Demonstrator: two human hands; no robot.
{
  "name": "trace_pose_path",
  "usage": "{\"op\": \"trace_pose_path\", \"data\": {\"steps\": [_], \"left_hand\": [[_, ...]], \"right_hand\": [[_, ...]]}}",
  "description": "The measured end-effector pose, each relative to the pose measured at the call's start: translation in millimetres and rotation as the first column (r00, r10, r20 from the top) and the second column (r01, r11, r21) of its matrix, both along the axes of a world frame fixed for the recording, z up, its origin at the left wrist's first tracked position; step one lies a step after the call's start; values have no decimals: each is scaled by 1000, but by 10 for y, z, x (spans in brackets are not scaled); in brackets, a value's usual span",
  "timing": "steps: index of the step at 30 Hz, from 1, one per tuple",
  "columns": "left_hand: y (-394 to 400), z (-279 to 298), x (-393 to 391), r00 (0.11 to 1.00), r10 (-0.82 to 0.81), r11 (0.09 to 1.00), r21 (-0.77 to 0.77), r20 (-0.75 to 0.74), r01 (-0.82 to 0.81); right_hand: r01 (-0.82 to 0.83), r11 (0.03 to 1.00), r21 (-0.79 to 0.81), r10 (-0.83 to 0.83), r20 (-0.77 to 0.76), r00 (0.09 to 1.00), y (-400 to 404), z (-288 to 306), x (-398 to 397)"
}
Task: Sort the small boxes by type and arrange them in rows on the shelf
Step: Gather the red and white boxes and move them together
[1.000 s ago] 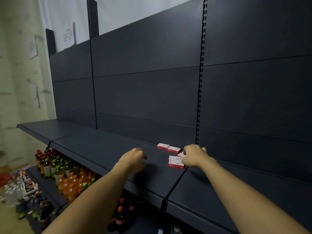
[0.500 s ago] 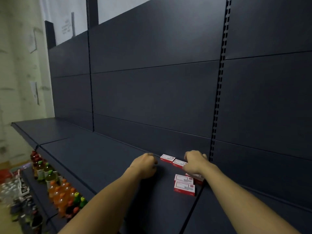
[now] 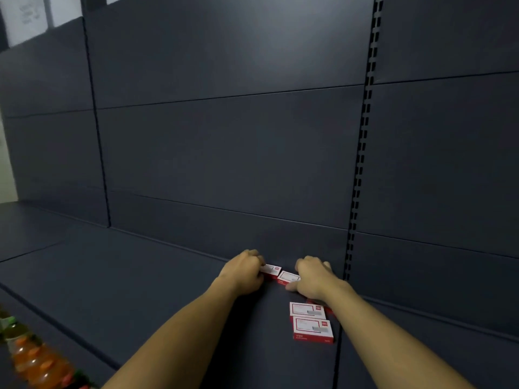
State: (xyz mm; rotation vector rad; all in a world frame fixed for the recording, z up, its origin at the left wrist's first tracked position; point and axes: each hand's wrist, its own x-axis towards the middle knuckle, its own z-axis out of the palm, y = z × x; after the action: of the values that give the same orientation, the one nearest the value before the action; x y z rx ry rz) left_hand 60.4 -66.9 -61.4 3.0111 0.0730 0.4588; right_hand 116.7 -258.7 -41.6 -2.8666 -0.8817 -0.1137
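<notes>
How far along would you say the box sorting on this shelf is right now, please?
Early to midway, seemingly. Done: two red-and-white boxes, the front box and the one behind it, lie in a column on the shelf. In hand: the left hand touches the left rear box and the right hand the right rear box, askew. Left: squaring that row; another box lies mostly hidden under the right forearm.

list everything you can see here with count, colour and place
small boxes: at least five, red and white; two at the shelf's back between the hands, two nearer the front, one part hidden under the right forearm
shelf: one, dark grey, across the view
back panels: dark grey, behind the shelf
slotted upright: one, black, right of centre
drink bottles: several, mostly orange, lower left, blurred
hands: left hand touches the left back box; right hand on the right one
</notes>
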Motion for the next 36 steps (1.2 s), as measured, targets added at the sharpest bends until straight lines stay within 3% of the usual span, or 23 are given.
{"op": "trace_pose_path", "data": {"steps": [9, 25, 36], "left_hand": [[201, 49, 233, 990, -140, 990, -5, -26, 140], [303, -1, 339, 965, -250, 968, -24, -83, 248], [85, 318, 210, 938, -347, 938, -24, 21, 347]], "right_hand": [[85, 993, -76, -80, 65, 995, 172, 10, -76], [208, 976, 70, -216, 133, 967, -278, 493, -544], [364, 930, 49, -367, 172, 914, -644, 471, -813]]}}
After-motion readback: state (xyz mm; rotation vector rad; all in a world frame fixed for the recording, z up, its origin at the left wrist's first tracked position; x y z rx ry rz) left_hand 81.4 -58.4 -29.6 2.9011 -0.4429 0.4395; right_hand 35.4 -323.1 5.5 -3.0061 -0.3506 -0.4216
